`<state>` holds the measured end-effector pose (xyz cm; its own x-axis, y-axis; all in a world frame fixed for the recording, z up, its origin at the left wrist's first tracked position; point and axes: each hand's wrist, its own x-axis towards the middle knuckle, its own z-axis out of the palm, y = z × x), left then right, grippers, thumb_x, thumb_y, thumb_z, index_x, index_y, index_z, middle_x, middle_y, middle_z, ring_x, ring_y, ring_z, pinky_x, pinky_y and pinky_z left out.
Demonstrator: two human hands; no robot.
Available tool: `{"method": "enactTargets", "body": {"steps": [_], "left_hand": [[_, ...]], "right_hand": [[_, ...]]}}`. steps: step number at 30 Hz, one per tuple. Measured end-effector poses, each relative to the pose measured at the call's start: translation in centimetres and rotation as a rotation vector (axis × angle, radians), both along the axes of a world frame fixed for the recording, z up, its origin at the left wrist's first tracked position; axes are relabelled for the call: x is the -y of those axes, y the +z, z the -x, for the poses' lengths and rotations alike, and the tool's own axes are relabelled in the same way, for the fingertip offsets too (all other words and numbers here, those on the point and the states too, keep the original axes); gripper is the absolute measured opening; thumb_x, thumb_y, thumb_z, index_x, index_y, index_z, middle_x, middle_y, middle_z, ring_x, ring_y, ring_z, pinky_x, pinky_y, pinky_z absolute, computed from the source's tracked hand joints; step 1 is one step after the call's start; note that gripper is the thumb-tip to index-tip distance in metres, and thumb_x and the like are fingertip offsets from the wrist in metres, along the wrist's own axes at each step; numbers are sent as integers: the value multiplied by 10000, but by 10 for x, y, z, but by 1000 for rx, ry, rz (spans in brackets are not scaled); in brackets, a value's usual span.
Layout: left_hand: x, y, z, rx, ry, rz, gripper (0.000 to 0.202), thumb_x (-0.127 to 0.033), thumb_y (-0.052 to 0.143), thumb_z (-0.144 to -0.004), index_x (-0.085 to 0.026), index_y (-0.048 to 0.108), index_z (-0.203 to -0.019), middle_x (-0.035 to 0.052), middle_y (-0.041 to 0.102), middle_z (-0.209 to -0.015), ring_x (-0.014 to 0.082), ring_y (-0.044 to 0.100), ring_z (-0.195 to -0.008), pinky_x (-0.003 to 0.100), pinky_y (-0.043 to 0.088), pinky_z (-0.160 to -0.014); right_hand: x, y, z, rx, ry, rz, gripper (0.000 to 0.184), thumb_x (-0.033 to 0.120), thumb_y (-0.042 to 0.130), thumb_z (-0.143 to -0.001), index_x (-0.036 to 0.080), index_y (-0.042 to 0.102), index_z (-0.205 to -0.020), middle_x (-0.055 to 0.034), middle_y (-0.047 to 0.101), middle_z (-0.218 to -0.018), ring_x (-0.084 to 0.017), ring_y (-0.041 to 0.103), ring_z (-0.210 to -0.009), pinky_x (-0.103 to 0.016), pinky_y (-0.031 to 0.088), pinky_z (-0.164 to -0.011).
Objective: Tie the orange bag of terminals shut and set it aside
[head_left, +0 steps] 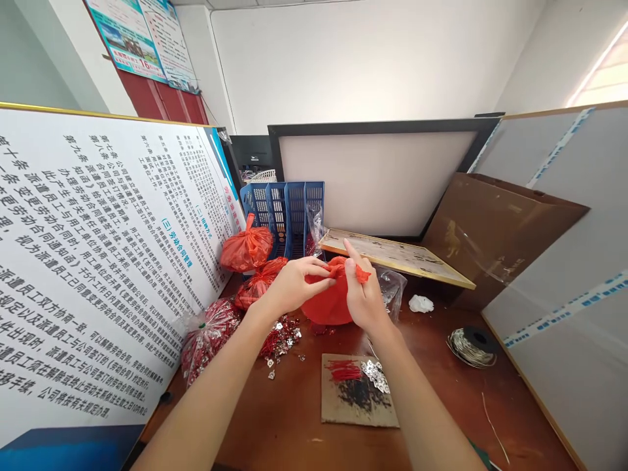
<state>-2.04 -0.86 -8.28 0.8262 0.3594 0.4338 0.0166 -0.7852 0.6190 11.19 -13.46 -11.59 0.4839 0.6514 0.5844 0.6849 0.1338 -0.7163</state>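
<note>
A full red plastic bag (328, 305) stands on the brown table (432, 405) in front of me. My left hand (294, 282) pinches the twisted neck of the bag from the left. My right hand (362, 292) grips the same neck from the right, its index finger sticking up. Both hands are closed on the red plastic at the bag's top. Below them lies a cardboard piece (358, 391) carrying red threads and small silver metal parts.
Two tied red bags (246, 249) and a clear bag of red-and-silver pieces (209, 335) lie at the left by a printed board (98, 261). A blue file rack (287, 212) stands behind. A wire spool (471, 345) and white wad (420, 303) sit at right.
</note>
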Motion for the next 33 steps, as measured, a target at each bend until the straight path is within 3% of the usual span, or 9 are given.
{"method": "enactTargets", "body": {"steps": [6, 9, 11, 13, 16, 20, 24, 28, 33], "left_hand": [[2, 4, -18, -13, 253, -53, 107, -171, 709, -831, -175, 674, -730, 33, 716, -795, 192, 649, -748, 309, 508, -742], [8, 6, -25, -32, 316, -63, 64, -152, 670, -844, -186, 662, -898, 42, 737, -880, 222, 667, -787, 334, 511, -759], [11, 7, -27, -47, 282, -60, 221, -154, 647, -877, -206, 670, -1090, 56, 758, -1019, 244, 700, -878, 357, 527, -813], [11, 9, -25, -66, 212, -50, 293, -139, 609, -901, -229, 684, -1170, 55, 762, -1099, 249, 714, -963, 367, 534, -873], [8, 14, -19, -77, 89, -12, 264, -121, 583, -903, -225, 740, -1088, 32, 767, -1121, 219, 708, -1036, 337, 525, -955], [0, 30, -5, -108, -25, 94, 237, -177, 631, -894, -211, 764, -1086, 22, 762, -1156, 195, 702, -1065, 315, 521, -998], [-6, 44, 8, -172, -81, 219, 239, -306, 631, -954, -216, 783, -1114, 41, 773, -1131, 205, 719, -1027, 340, 550, -958], [-10, 50, 12, -206, -90, 349, 254, -340, 733, -896, -190, 797, -1089, 66, 787, -1079, 219, 730, -1007, 342, 565, -928], [-21, 50, 11, -267, -94, 536, 303, -326, 872, -763, -183, 825, -1026, 75, 798, -1026, 232, 736, -1017, 331, 555, -955]], "right_hand": [[-3, -5, 14, 134, -12, -2, 583, 445, 308, -1113, 236, 321, -1656, -140, 620, -1269, -335, 493, -1134, -543, 408, -1027], [-3, -8, 17, 170, -13, -15, 583, 419, 306, -1116, 246, 274, -1672, -142, 597, -1301, -337, 471, -1150, -542, 397, -1039], [-2, -9, 15, 180, -8, -23, 579, 406, 310, -1118, 261, 256, -1676, -132, 601, -1289, -328, 477, -1133, -534, 397, -1044], [-1, -9, 12, 177, -7, -30, 578, 394, 311, -1120, 256, 246, -1678, -125, 612, -1241, -319, 490, -1105, -527, 400, -1046], [0, -11, 7, 160, -28, -38, 571, 369, 307, -1123, 222, 257, -1672, -123, 612, -1181, -312, 496, -1089, -522, 402, -1046], [-1, -13, 4, 163, -54, -39, 535, 377, 327, -1119, 212, 377, -1626, -126, 600, -1169, -318, 480, -1096, -532, 404, -1049], [-1, -13, 3, 172, -65, -36, 504, 394, 338, -1115, 207, 496, -1556, -134, 588, -1262, -322, 442, -1202, -526, 380, -1104], [3, -7, -1, 199, -68, 3, 514, 418, 339, -1107, 197, 532, -1528, -147, 563, -1339, -321, 438, -1248, -511, 368, -1124], [13, 4, -5, 172, -106, 122, 462, 423, 390, -1087, 174, 600, -1414, -147, 609, -1182, -311, 541, -1114, -478, 460, -933]]}}
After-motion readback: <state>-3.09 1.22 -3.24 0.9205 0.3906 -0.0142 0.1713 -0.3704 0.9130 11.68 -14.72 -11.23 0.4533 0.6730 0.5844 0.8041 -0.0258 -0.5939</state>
